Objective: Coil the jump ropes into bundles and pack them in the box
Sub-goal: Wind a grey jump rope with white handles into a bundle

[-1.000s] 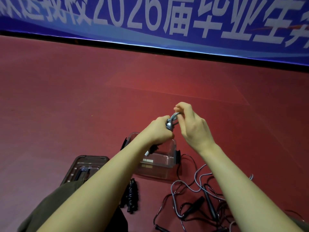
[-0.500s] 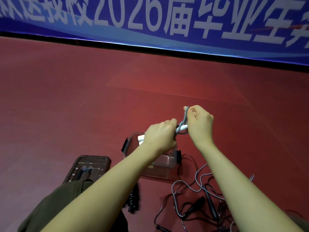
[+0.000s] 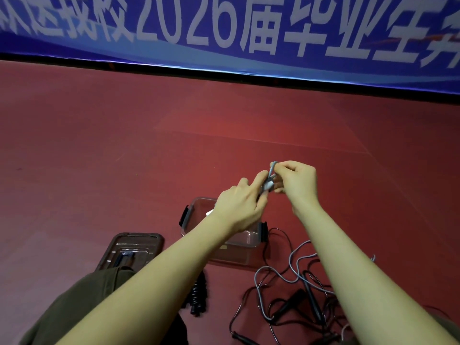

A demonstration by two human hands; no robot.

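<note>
Head view: my left hand (image 3: 239, 207) grips a coiled grey jump rope (image 3: 270, 180) above the clear plastic box (image 3: 189, 210), while my right hand (image 3: 296, 180) pinches its last loop (the tie-off step, I judge). Next I need to cinch that loop snug, then lower the bundle into the box; loose ropes (image 3: 293, 285) wait on the red floor (image 3: 124, 158).

One head-worn camera, wide-angle, looks forward and steeply down from just behind the person's outstretched forearms. It faces a red floor (image 3: 99, 158), with a blue banner (image 3: 224, 33) across the far top edge. The hands sit close, mid-frame.
</note>
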